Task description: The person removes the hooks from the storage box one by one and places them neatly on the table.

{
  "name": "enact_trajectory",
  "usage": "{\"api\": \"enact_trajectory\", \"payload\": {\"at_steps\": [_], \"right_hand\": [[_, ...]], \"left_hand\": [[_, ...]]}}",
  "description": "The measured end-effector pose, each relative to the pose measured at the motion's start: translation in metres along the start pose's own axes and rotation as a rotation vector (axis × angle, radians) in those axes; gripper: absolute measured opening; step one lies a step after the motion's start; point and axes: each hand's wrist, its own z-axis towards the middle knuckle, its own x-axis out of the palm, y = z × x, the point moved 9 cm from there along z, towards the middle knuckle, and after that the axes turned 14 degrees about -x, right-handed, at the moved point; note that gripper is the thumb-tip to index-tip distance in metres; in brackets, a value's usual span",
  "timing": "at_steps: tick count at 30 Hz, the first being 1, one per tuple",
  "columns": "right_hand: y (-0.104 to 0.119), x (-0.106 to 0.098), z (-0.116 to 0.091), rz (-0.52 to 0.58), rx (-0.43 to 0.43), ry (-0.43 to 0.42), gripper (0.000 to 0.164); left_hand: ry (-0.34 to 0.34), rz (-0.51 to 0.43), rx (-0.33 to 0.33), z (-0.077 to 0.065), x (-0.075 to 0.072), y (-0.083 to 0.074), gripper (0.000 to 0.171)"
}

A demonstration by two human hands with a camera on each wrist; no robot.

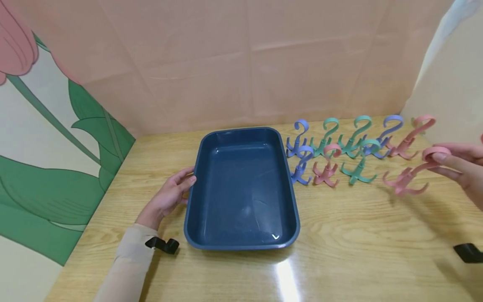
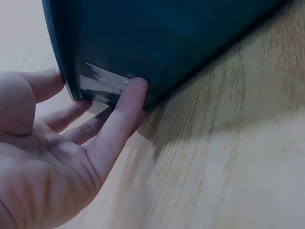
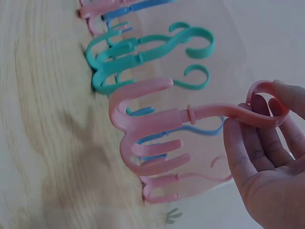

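Note:
A deep blue rectangular tray (image 1: 245, 188) lies on the wooden table, its inside bare. My left hand (image 1: 170, 195) grips its left side, the thumb at the rim; in the left wrist view the fingertips (image 2: 136, 88) press on the outer wall beside a torn label (image 2: 102, 81). On the right, my right hand (image 1: 466, 167) holds a pink hanger hook (image 1: 403, 182) by its curled top, with the prongs hanging above the table. The right wrist view shows the thumb and fingers around that curl, and the hook's shadow falls on the wood.
Two rows of pronged hooks stand right of the tray: the nearer row has a blue (image 1: 300, 172), a pink (image 1: 325, 172) and a green one (image 1: 358, 170). Behind are several more, ending in a pink hook (image 1: 405, 144). A pinkish sheet (image 1: 245, 75) covers the back.

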Motion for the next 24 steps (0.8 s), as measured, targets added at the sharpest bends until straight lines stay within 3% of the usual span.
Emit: {"api": "enact_trajectory", "payload": {"at_steps": [11, 16, 24], "right_hand": [[-0.016, -0.005, 0.007, 0.032, 0.097, -0.023, 0.038], [-0.024, -0.003, 0.012, 0.097, 0.138, -0.039, 0.038], [-0.035, 0.003, 0.019, 0.072, 0.155, 0.025, 0.036]], "left_hand": [[-0.003, -0.003, 0.002, 0.000, -0.002, 0.001, 0.059], [-0.009, -0.008, -0.004, 0.000, -0.001, 0.001, 0.058], [-0.011, 0.010, -0.001, 0.000, -0.001, 0.000, 0.058]]}}
